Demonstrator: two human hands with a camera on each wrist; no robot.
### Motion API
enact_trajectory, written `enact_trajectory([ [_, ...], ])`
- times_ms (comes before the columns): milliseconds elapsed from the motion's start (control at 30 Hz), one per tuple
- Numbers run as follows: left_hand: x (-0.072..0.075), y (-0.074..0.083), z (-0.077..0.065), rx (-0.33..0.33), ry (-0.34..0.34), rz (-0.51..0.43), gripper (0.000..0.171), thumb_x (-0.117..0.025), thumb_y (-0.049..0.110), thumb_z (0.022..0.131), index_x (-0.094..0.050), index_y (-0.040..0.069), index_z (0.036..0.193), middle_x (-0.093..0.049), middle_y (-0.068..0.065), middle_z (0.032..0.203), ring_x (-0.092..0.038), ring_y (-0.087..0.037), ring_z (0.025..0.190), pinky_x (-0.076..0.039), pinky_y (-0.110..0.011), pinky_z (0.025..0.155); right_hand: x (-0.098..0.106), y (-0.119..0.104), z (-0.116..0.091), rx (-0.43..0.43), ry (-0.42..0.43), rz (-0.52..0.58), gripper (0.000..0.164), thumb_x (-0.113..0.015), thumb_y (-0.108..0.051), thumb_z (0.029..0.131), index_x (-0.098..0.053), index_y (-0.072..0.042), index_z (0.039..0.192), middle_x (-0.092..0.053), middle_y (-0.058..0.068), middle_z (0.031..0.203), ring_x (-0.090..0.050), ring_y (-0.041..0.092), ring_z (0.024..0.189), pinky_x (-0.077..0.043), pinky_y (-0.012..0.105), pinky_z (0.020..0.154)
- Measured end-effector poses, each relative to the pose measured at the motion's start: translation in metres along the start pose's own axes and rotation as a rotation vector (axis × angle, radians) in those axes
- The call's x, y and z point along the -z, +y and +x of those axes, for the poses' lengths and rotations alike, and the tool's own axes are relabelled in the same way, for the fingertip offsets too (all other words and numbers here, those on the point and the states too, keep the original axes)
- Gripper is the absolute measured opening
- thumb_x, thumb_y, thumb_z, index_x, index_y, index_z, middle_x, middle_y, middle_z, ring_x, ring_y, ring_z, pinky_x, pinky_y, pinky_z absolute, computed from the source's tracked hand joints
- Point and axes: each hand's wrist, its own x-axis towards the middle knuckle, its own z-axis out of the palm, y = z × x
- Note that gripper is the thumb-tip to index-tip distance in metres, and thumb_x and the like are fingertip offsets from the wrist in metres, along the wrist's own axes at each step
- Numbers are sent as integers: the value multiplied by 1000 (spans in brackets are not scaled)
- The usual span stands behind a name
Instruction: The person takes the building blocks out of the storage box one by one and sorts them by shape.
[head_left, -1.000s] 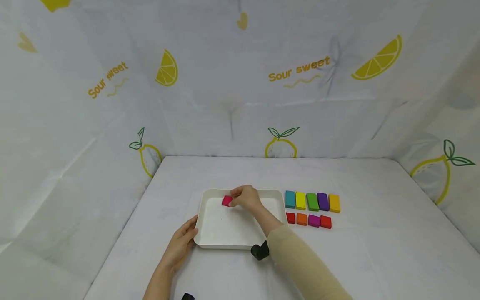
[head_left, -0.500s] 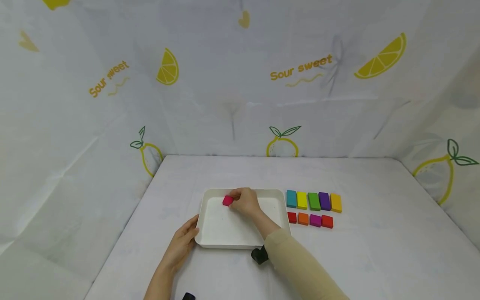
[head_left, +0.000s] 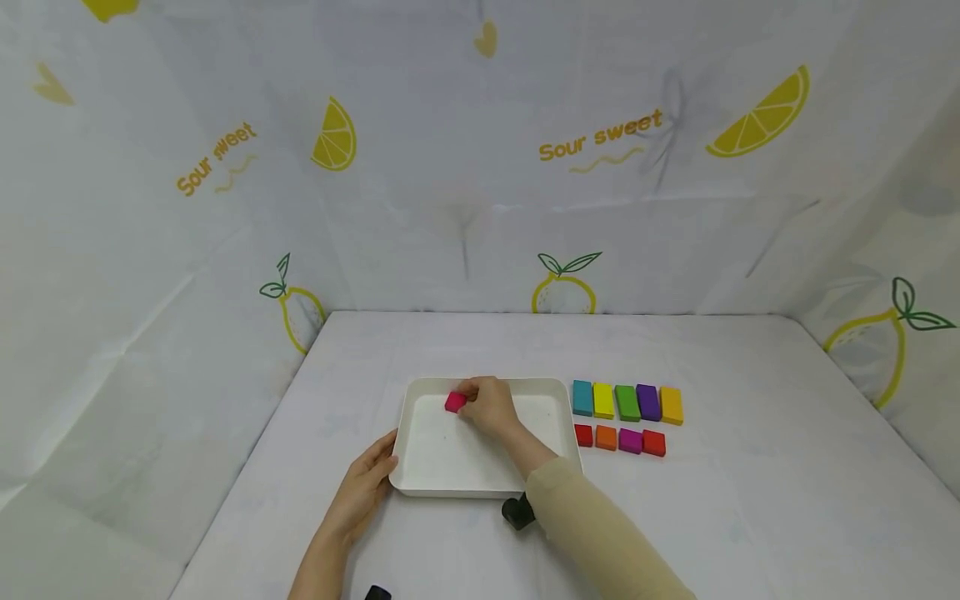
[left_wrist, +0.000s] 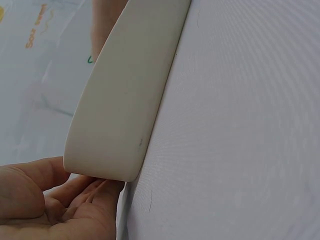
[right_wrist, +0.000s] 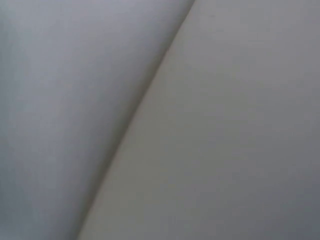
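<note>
In the head view, my right hand point(head_left: 491, 406) reaches over the white tray point(head_left: 457, 467) and pinches a small pink block point(head_left: 455, 402) near its back wall. Part of the block is hidden behind the fingertips. My left hand point(head_left: 362, 487) rests against the tray's left side near the front corner. In the left wrist view, fingers point(left_wrist: 100, 200) of that hand touch the outside of the tray wall point(left_wrist: 120, 100). The right wrist view is blurred and takes in only pale surfaces, with no hand visible.
Right of the tray lie two rows of blocks. The back row has teal, yellow, green point(head_left: 627, 403), purple and amber ones. Shorter red, orange point(head_left: 606, 437) and magenta ones form the front row. A black wrist device point(head_left: 517, 512) overlaps the tray's front edge. A printed cloth hangs behind.
The pink block has turned slightly in my right fingers and stays near the same spot. My left hand remains at the tray's side. The rows of blocks are unchanged.
</note>
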Motion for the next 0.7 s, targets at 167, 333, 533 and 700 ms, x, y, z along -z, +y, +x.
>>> enact_trajectory([
  [167,1,-1,0,-7,-5,-10,55,-41,12,105,-22,1,155,-21,-21,164,-21,-35,153,-19,-53,126,6,1,-1,-25,-21,-2,31,-75,2,80,-73,-1,110,-74,12,104,-66,19,89,-59,28,79],
  [333,1,-1,0,-5,-3,-13,54,-41,11,105,-22,1,155,-21,-21,164,-22,-34,153,-19,-52,125,20,1,-3,-46,-35,5,33,-76,0,79,-73,-2,112,-75,11,104,-66,16,88,-58,26,77],
  [533,0,-1,0,-1,3,-13,55,-40,10,105,-22,0,156,-21,-21,164,-21,-35,153,-19,-53,126,48,-2,-10,-25,-22,-5,32,-78,-5,80,-74,-7,112,-76,8,105,-68,16,91,-59,29,81],
  [700,0,0,0,3,4,-6,55,-40,10,105,-21,0,156,-20,-22,164,-21,-36,153,-20,-54,125,82,-1,-20,6,-18,-10,32,-75,-8,85,-72,-8,117,-74,9,114,-66,23,104,-61,32,86],
])
